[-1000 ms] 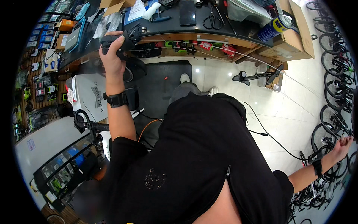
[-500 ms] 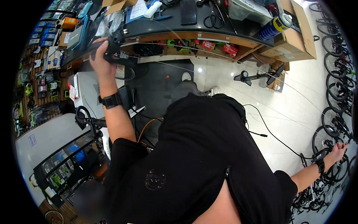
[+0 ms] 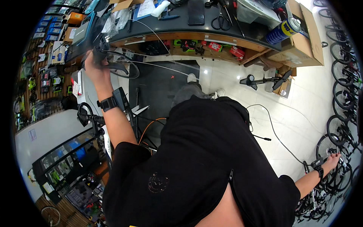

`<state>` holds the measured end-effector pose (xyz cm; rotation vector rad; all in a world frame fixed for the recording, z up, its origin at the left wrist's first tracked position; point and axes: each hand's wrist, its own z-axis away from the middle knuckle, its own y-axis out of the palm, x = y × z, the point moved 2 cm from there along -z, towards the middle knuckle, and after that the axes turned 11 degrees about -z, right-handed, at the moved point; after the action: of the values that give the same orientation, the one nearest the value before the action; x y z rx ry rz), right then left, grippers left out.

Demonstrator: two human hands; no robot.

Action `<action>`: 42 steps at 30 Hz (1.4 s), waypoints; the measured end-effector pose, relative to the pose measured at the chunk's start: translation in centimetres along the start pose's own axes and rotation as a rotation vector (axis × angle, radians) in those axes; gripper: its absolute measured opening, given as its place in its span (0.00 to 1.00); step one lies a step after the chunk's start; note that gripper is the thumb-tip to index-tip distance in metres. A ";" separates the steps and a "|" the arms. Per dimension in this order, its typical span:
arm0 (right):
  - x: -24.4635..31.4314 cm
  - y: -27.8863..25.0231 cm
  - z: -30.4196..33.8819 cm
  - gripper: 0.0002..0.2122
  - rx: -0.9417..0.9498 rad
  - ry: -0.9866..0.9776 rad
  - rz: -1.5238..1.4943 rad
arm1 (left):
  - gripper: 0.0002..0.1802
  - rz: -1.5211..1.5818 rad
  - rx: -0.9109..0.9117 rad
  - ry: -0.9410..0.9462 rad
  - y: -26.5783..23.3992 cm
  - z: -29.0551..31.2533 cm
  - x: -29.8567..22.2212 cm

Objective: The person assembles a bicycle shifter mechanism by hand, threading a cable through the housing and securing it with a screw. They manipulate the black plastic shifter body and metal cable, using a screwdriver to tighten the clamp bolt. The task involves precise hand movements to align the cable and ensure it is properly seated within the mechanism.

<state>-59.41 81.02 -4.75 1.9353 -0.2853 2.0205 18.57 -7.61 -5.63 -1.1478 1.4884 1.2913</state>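
My left hand (image 3: 97, 72) is closed around a black bicycle brake lever (image 3: 118, 67) at the upper left, beside the workbench. The lever's body is blurred and partly hidden by the fingers. A thin pale cable (image 3: 177, 69) runs from near the lever and curves over the floor mat. My right hand (image 3: 332, 162) is stretched far out to the right with its fingers drawn together. Anything between those fingers is too small to make out. Behind this hand hang several bicycle wheels (image 3: 326, 148).
On the dark workbench (image 3: 166, 27) lie a phone (image 3: 196, 12), scissors (image 3: 221, 22) and a spray can (image 3: 283, 31). A cardboard box (image 3: 302, 49) stands at its right end. A floor pump (image 3: 264, 80) lies on the tiles. A bicycle handlebar (image 3: 90, 118) is near my left forearm.
My left hand and the lever have come slightly down and left. My right hand has moved left and a little down. The thin cable has slackened and bends more near the bench.
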 end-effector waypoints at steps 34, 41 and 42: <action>-8.1 51.5 71.9 0.16 2.040 -0.339 0.513 | 0.21 0.021 0.088 0.418 -0.6 11.1 -10.6; -10.3 56.7 75.9 0.12 2.297 -0.148 0.419 | 0.22 -0.080 -0.019 0.460 -2.5 15.1 -12.0; -10.5 56.9 76.3 0.12 2.347 -0.110 0.403 | 0.22 -0.088 -0.079 0.471 -2.6 16.2 -12.2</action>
<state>-9.20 -0.44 -6.16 2.6083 3.1244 2.1999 24.37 9.75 3.57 -1.6327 1.7042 1.0717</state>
